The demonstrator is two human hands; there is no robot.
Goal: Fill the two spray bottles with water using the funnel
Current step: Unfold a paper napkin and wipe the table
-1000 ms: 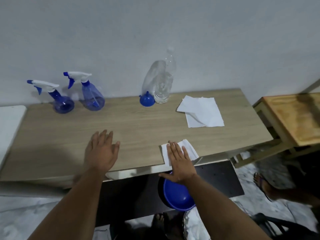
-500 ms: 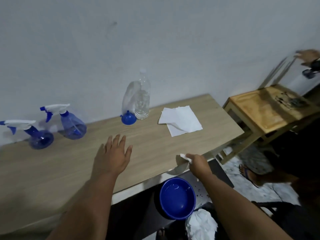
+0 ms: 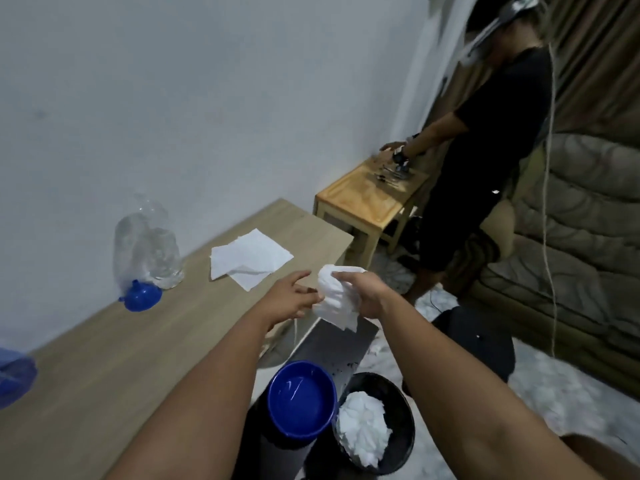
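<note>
Only a blurred blue sliver of one spray bottle (image 3: pixel 14 375) shows, cut off at the left edge of the table (image 3: pixel 114 358); the blue funnel (image 3: pixel 141 296) sits mouth-down by the wall, touching the clear water bottle (image 3: pixel 157 247), whose markings, if any, are unreadable. Beyond the table's near corner, the right hand (image 3: pixel 367 293) has its fingers clamped on a crumpled tissue (image 3: pixel 334 299), while the left hand (image 3: pixel 294 299) reaches toward it, fingers loosely apart. Below them a blue bowl (image 3: pixel 301 398) and a black bin (image 3: pixel 398 403) crowd the floor.

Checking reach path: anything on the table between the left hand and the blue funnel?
Head view: bare tabletop between left hand and funnel. The flat tissues lie farther back, off that line.
</note>
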